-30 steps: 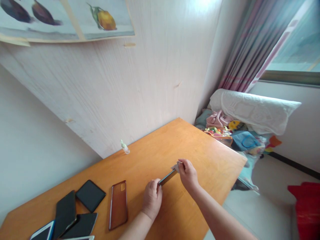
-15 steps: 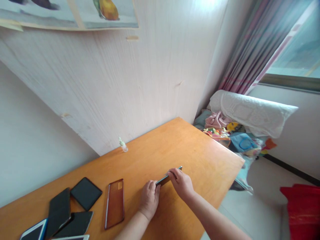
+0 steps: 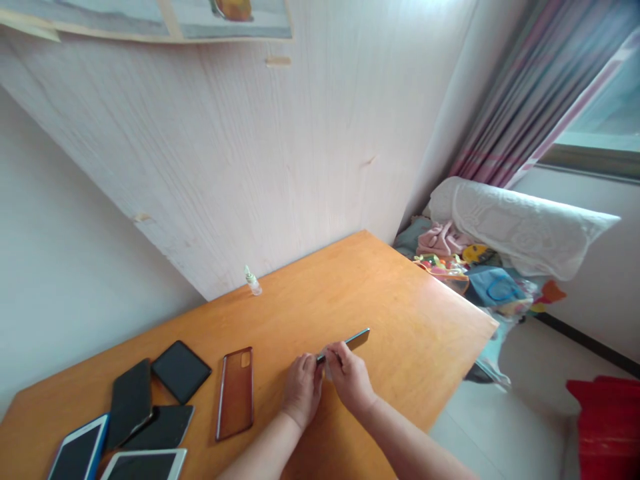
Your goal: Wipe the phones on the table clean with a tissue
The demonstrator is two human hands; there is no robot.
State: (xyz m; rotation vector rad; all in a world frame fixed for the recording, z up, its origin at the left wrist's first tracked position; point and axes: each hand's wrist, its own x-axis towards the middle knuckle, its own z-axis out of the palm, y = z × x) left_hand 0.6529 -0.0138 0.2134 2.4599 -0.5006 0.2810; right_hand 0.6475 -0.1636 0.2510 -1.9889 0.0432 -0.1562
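Observation:
My left hand (image 3: pixel 302 388) grips the near end of a thin dark phone (image 3: pixel 359 339), which is tilted up so that mostly its edge shows. My right hand (image 3: pixel 351 379) is closed against the same phone, close beside my left fingers. A bit of thin white tissue (image 3: pixel 328 369) pokes out below the right fingers; most of it is hidden. To the left, a clear reddish-brown phone case (image 3: pixel 235 395) lies flat on the wooden table (image 3: pixel 400 293).
A small clear bottle (image 3: pixel 253 283) stands near the wall. Several devices lie at the left, among them a black square one (image 3: pixel 181 371), a blue-edged phone (image 3: pixel 77 452) and a white-framed one (image 3: pixel 145 465). Bags and cloths (image 3: pixel 493 287) are piled past the table's right edge.
My right hand has slid along the phone towards my left hand, leaving more of the far end uncovered. The view has shifted slightly, showing more of the devices at the left.

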